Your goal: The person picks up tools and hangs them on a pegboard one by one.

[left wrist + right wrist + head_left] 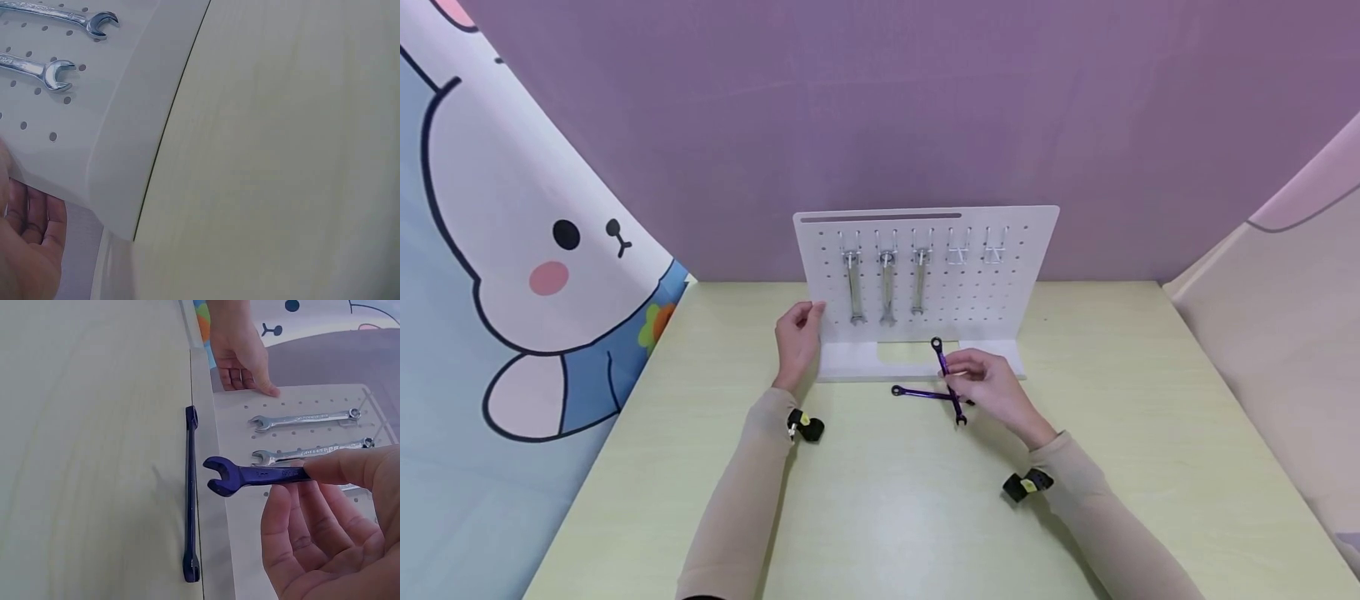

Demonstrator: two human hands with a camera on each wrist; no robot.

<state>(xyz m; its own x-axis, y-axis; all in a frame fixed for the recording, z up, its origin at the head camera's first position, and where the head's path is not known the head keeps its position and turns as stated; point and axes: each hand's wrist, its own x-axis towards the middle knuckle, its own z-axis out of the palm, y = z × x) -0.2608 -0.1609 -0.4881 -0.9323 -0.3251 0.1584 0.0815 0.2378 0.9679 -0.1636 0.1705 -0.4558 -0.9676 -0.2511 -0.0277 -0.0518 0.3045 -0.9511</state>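
Note:
A white pegboard stand rises from the table, and my left hand grips its left edge, thumb in front and fingers behind. Between thumb and fingers my right hand pinches a purple combination wrench, its open end turned toward me in the head view. Below it, a second purple wrench lies on the table along the stand's front edge. Three silver wrenches hang on the board: a left one, a middle one and a right one.
Two bare wire hooks, one nearer the wrenches and one farther right, sit on the board. The stand's base lies flat on the pale wooden table. A purple backdrop hangs behind, with a cartoon cloth at left.

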